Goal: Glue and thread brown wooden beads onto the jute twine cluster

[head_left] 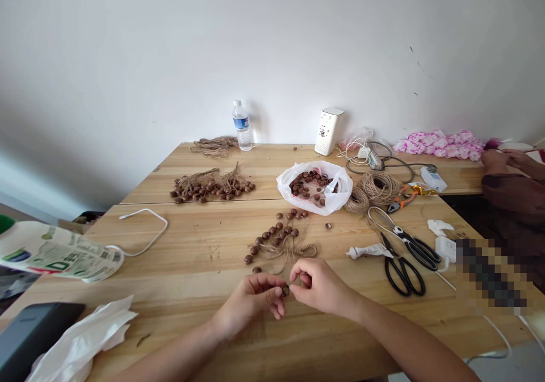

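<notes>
My left hand [259,296] pinches a round brown nut shell [285,290] between thumb and fingers, low over the table's front middle. From the other side my right hand [317,284] meets it, thumb and fingers pressed together at the shell. What sits inside that pinch is hidden; a strand of twine may run there. Just beyond both hands lies a bundle of jute twine [293,250] with several brown nut shells [272,232] on its strands. A single nut shell [327,226] lies apart to the right.
A white plastic bag [287,192] holds more shells. Near it are twine balls [380,187], pliers [402,200], two pairs of black-handled scissors [404,277] and a white tube [369,251]. Strung shells [208,189] lie far left; a water bottle [242,126] stands behind. Another person's hands [506,159] are at right.
</notes>
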Tool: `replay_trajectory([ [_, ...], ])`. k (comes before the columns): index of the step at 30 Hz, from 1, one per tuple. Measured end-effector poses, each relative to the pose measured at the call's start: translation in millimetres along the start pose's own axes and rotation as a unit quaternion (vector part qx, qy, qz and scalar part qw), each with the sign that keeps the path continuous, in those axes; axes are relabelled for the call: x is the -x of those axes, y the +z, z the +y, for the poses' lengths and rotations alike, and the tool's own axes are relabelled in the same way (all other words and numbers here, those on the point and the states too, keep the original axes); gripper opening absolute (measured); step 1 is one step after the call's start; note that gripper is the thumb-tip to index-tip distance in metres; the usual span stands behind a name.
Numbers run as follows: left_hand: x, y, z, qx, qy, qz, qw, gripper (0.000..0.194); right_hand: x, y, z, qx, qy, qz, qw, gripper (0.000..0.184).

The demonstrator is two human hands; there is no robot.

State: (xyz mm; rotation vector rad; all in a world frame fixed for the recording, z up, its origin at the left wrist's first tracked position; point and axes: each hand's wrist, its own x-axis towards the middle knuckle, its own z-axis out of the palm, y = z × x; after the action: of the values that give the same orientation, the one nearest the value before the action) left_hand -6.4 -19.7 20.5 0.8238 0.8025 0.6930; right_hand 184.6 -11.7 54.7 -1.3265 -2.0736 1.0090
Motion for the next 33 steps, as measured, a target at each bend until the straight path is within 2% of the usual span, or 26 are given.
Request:
replay_trajectory([
  [11,-1.7,0.1,0.1,-0.005,0.009,-0.005,1.000,0.032,0.7,3.5,1.4,0.009,-0.001,0.006,1.000,0.007],
  [18,-1.4,-1.4,-0.7,0.006,-0.001,0.002,1.000,0.032,1.3,-1.0,-2.2,-0.058,0.031,-0.019,0.998,0.004],
  [21,-0.8,-0.7,0.2,0.010,-0.003,0.005,1.000,0.032,0.0,-3.3,-1.9,-0.125,0.062,-0.027,0.990,0.006],
  [23,-0.9,0.1,0.6,0.016,-0.006,0.010,1.000,0.033,-2.2,-6.0,-0.4,-0.231,0.106,-0.033,0.967,0.009],
  [24,-1.1,0.5,0.6,0.021,-0.007,0.012,1.000,0.033,-3.7,-7.7,0.8,-0.302,0.132,-0.037,0.943,0.010],
  [26,-1.6,0.8,0.4,0.035,-0.012,0.019,0.999,0.033,-6.7,-12.2,3.0,-0.450,0.163,-0.047,0.877,0.014],
  [28,-2.1,0.7,0.1,0.049,-0.014,0.022,0.998,0.032,-9.1,-17.5,4.4,-0.555,0.146,-0.060,0.817,0.022],
  [29,-2.2,0.6,0.0,0.055,-0.014,0.023,0.998,0.032,-9.8,-20.2,4.6,-0.586,0.123,-0.066,0.798,0.026],
  [31,-2.6,0.0,-0.2,0.062,-0.011,0.024,0.998,0.031,-10.2,-25.0,4.3,-0.617,0.080,-0.088,0.778,0.030],
  [33,-2.8,-0.6,-0.3,0.063,-0.009,0.024,0.998,0.030,-9.4,-28.5,4.2,-0.625,0.047,-0.111,0.771,0.027],
])
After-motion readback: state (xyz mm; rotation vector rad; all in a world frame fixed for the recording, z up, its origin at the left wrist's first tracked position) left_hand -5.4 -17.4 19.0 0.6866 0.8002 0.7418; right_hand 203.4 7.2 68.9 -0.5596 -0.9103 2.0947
